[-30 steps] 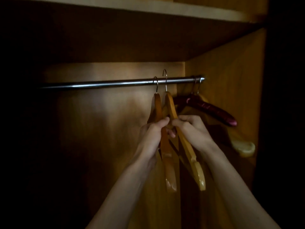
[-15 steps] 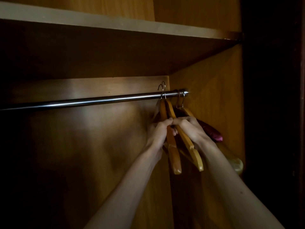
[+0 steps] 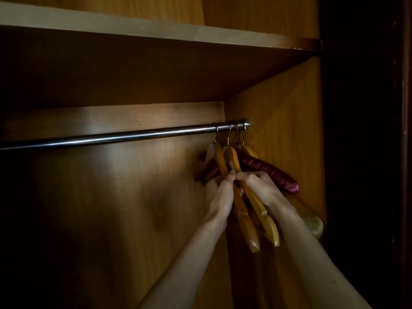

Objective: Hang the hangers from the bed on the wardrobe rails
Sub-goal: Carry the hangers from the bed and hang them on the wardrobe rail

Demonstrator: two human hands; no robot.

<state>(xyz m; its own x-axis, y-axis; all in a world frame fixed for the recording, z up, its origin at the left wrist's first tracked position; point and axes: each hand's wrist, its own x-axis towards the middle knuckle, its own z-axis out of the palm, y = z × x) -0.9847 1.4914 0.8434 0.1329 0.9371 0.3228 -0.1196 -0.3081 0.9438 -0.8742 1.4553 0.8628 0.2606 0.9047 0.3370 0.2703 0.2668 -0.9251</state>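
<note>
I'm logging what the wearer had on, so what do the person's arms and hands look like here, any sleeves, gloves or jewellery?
Both forearms are bare as far as the frame shows, with no sleeves in view. The left hand and right hand wear no gloves, and no rings, watch or bracelet are visible, though the dim light could hide small items.

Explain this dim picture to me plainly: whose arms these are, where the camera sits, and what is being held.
There is no machine here. A camera worn on a person's head looks into an open wardrobe. A metal rail runs under a wooden shelf. At the rail's right end, hooks sit over it. The left hand and right hand each grip a wooden hanger: one wooden hanger by the left, another by the right. Behind them hangs a padded maroon hanger.
</note>
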